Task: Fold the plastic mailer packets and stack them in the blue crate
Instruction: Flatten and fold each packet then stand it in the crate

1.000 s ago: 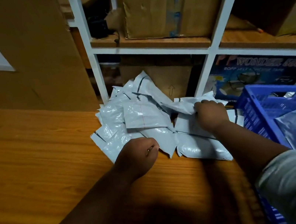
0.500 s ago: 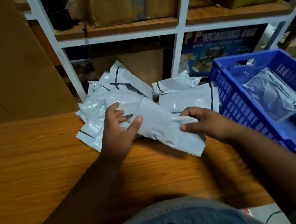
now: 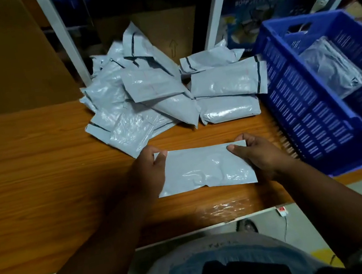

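both hands, left [image 3: 147, 173] and right [image 3: 257, 156], pinch a mailer [image 3: 204, 168] over the worktop [image 3: 40, 182]; slick plastic may slip, skewing the fold.

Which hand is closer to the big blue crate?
The right hand. It holds the right end of the packet, just beside the blue crate. The left hand holds the packet's other end, farther from the crate.
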The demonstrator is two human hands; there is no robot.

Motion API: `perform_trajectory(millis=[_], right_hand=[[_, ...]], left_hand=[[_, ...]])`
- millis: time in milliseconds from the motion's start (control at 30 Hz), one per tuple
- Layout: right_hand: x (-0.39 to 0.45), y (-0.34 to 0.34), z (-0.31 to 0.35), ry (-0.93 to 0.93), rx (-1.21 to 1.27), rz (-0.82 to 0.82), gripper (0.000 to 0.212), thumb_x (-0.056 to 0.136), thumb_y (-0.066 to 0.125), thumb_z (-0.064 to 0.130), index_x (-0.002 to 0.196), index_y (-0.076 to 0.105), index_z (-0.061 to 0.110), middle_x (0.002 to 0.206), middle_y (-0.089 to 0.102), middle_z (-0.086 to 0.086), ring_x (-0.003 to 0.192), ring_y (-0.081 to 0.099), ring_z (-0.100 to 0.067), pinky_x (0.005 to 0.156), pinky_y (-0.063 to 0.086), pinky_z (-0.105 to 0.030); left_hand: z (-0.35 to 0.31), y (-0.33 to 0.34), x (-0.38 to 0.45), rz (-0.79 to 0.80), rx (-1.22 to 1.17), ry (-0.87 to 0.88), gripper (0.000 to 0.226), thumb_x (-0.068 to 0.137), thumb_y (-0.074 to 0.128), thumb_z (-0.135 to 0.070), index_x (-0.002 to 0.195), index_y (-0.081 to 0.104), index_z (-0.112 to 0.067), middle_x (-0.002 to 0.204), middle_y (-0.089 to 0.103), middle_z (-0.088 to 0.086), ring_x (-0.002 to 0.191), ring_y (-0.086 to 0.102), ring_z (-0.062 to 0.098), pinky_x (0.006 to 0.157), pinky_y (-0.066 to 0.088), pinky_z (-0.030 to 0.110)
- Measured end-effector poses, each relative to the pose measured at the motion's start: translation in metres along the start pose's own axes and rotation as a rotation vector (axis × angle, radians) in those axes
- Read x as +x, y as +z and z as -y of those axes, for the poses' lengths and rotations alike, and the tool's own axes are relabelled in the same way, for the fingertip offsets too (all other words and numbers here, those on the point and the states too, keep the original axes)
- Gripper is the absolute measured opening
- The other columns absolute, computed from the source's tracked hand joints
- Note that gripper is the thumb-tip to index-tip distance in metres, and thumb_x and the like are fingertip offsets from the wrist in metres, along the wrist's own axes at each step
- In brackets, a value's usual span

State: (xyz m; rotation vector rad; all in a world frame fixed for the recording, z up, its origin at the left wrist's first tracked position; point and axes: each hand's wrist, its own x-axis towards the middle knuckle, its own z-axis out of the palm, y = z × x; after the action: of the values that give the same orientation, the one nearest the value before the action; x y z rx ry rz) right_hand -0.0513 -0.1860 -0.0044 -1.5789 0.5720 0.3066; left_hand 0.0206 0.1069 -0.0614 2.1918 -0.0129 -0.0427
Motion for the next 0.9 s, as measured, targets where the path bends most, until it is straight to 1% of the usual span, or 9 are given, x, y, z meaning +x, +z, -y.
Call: perform_trajectory(millis=[133,200,300,400,500,567,633,767,900], right_hand=[[0.003,-0.009,-0.005,-0.008,0.024,-0.138,0.01,0.103,0.069,0.012,0.112,0.065,0.012,0.096,0.074,-0.011,0.075,0.072,-0.021,0.058,0.059,-0.034],[0.004,-0.016,-0.009,-0.055,-0.038,-0.209,0.017,0.106,0.066,0.016,0.122,0.064,0.019,0.104,0.074,-0.002,0.086,0.071,-0.019,0.061,0.058,-0.033],[0.005,-0.028,-0.016,-0.208,-0.393,-0.293,0.034,0.106,0.065,0.028,0.138,0.055,0.034,0.133,0.061,0.009,0.116,0.063,-0.015,0.085,0.058,-0.036],[0.002,-0.039,-0.023,-0.469,-0.929,-0.373,0.04,0.106,0.06,0.039,0.144,0.052,0.033,0.149,0.049,0.006,0.136,0.049,-0.017,0.109,0.048,-0.041],[-0.002,-0.037,-0.025,-0.636,-1.162,-0.317,0.049,0.109,0.048,0.048,0.155,0.044,0.032,0.169,0.031,0.0,0.154,0.029,-0.023,0.125,0.03,-0.046],[0.005,-0.031,-0.04,-0.628,-1.24,-0.187,0.06,0.113,0.034,0.055,0.166,0.03,0.029,0.178,0.014,-0.002,0.164,0.009,-0.025,0.132,0.012,-0.051],[0.015,-0.027,-0.067,-0.587,-1.369,-0.065,0.066,0.113,0.018,0.059,0.171,0.014,0.026,0.18,0.0,-0.004,0.166,-0.004,-0.025,0.133,0.006,-0.056],[0.029,-0.032,-0.093,-0.595,-1.401,-0.038,0.068,0.113,0.01,0.058,0.172,0.008,0.023,0.18,-0.002,-0.005,0.166,-0.007,-0.025,0.133,0.001,-0.055],[0.031,-0.034,-0.095,-0.65,-1.382,-0.045,0.069,0.113,0.01,0.056,0.172,0.014,0.021,0.18,0.006,-0.008,0.166,0.0,-0.028,0.132,0.005,-0.058]], left_hand=[[0.007,-0.005,-0.005,-0.027,0.023,0.172,0.011,0.103,0.066,-0.039,0.1,0.064,-0.029,0.083,0.066,-0.009,0.076,0.064,0.008,0.067,0.057,0.037],[0.006,-0.006,-0.009,-0.057,0.059,0.192,0.012,0.102,0.065,-0.04,0.104,0.063,-0.028,0.089,0.066,-0.008,0.079,0.064,0.011,0.068,0.059,0.038],[-0.003,-0.002,-0.02,-0.135,0.186,0.309,0.02,0.101,0.064,-0.037,0.11,0.064,-0.019,0.103,0.062,0.002,0.09,0.062,0.019,0.071,0.059,0.042],[-0.022,0.011,-0.033,-0.145,0.32,0.45,0.022,0.102,0.062,-0.032,0.109,0.066,-0.012,0.107,0.062,0.007,0.099,0.058,0.024,0.078,0.055,0.044],[-0.045,0.037,-0.044,-0.117,0.312,0.524,0.021,0.101,0.06,-0.029,0.106,0.066,-0.011,0.105,0.062,0.007,0.098,0.056,0.025,0.079,0.051,0.044],[-0.058,0.055,-0.048,-0.056,0.33,0.562,0.021,0.101,0.058,-0.028,0.109,0.066,-0.011,0.107,0.062,0.007,0.099,0.056,0.026,0.08,0.05,0.045],[-0.069,0.071,-0.051,0.022,0.415,0.587,0.024,0.103,0.053,-0.03,0.115,0.065,-0.013,0.113,0.062,0.007,0.104,0.057,0.026,0.083,0.051,0.047],[-0.084,0.096,-0.058,0.103,0.577,0.655,0.031,0.105,0.056,-0.027,0.129,0.065,-0.01,0.132,0.064,0.012,0.124,0.058,0.029,0.101,0.054,0.047],[-0.09,0.122,-0.062,0.222,0.763,0.656,0.054,0.104,0.053,-0.031,0.153,0.048,-0.01,0.162,0.045,0.015,0.155,0.036,0.035,0.126,0.033,0.052]])
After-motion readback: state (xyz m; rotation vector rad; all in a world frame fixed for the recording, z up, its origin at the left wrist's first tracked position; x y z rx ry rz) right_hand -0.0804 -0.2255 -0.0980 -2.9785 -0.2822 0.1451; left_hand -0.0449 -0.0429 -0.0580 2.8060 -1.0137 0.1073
